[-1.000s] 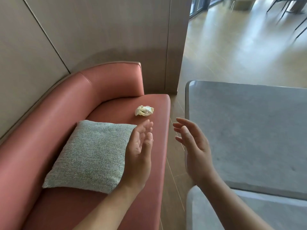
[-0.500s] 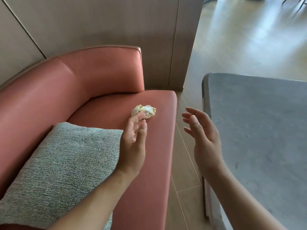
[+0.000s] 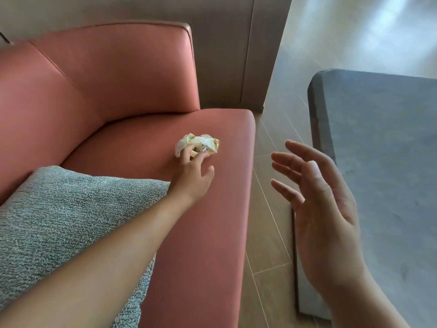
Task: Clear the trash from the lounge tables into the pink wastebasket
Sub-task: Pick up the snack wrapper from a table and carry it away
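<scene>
A crumpled yellow-white wrapper (image 3: 206, 142) lies on the seat of a pink sofa (image 3: 132, 147), near its front edge. My left hand (image 3: 192, 176) reaches over the seat. Its fingertips touch the near side of the wrapper, and the thumb is spread away to the right, off the wrapper. My right hand (image 3: 316, 200) hovers open and holds nothing, palm turned left, over the gap between sofa and table. No pink wastebasket is in view.
A grey woven cushion (image 3: 71, 209) lies on the sofa under my left forearm. A grey stone-topped table (image 3: 383, 162) stands at the right. A narrow strip of wooden floor (image 3: 267, 245) runs between sofa and table. Beige wall panels (image 3: 224, 55) stand behind the sofa.
My left hand has moved forward from above the cushion's edge to the wrapper and now touches it. The view has come closer to the sofa. My right hand stays open.
</scene>
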Demonstrator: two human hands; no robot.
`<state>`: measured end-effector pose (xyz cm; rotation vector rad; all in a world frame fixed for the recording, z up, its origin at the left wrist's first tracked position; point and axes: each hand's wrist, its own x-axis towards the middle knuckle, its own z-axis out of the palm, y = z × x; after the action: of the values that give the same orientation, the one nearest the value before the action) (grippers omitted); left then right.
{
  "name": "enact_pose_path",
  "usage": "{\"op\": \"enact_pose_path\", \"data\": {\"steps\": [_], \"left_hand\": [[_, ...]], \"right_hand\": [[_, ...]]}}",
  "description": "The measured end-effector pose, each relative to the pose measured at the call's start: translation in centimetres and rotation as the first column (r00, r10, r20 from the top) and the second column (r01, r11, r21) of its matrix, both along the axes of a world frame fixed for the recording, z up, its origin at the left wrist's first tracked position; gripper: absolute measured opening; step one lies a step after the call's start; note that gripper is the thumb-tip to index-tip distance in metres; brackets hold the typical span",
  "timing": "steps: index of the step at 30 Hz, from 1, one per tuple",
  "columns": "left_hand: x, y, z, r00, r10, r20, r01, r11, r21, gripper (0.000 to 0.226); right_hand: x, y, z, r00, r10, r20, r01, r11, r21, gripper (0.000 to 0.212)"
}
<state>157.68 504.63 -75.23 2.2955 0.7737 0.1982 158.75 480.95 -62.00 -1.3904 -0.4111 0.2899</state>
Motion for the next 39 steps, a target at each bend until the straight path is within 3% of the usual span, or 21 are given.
{"op": "enact_pose_path", "data": {"steps": [4,7,15,19,23,27,30,35,39], "left_hand": [[2.8,2.6,-2.0,0.956,-0.056,-0.288,0.104,0.983,0.153,0.040],[4.0,3.6,-2.9,0.885,-0.060,-0.462,0.162,0.970,0.184,0.038],[4.6,4.6,-5.2,0.841,-0.039,-0.539,0.191,0.955,0.229,0.044],[3.8,3.7,-4.6,0.929,-0.016,-0.370,0.101,0.972,0.212,0.042],[1.2,0.8,-1.8,0.998,-0.032,-0.049,0.039,0.986,0.160,0.039],[-3.6,-2.7,4.0,0.958,-0.056,0.280,0.024,0.993,0.117,0.017],[-8.1,-6.0,9.3,0.894,-0.076,0.443,0.042,0.995,0.087,0.022],[-14.6,-12.5,17.2,0.856,-0.076,0.512,0.125,0.990,-0.062,0.024],[-18.3,-18.2,22.9,0.798,-0.240,0.554,0.267,0.963,0.031,0.022]], "right_hand": [[-0.1,-0.1,-0.4,0.999,0.027,0.036,-0.027,1.000,-0.002,0.039],[-0.4,0.1,-0.6,0.998,0.039,0.057,-0.037,0.999,-0.028,0.040],[-0.3,0.4,-0.5,0.998,0.020,0.058,-0.017,0.998,-0.053,0.039],[0.0,0.3,-0.6,0.998,0.022,0.062,-0.019,0.999,-0.041,0.038],[0.3,0.5,-0.7,0.997,-0.020,0.077,0.023,0.999,-0.032,0.039],[-0.2,0.7,-0.3,0.992,-0.124,-0.004,0.123,0.991,-0.052,0.034],[-2.3,-0.6,1.0,0.973,-0.199,-0.120,0.191,0.979,-0.072,0.034],[-6.3,-4.9,7.0,0.970,-0.168,-0.175,0.155,0.984,-0.086,0.040],[-9.6,-10.6,13.3,0.968,-0.067,-0.240,0.038,0.992,-0.123,0.065]]}}
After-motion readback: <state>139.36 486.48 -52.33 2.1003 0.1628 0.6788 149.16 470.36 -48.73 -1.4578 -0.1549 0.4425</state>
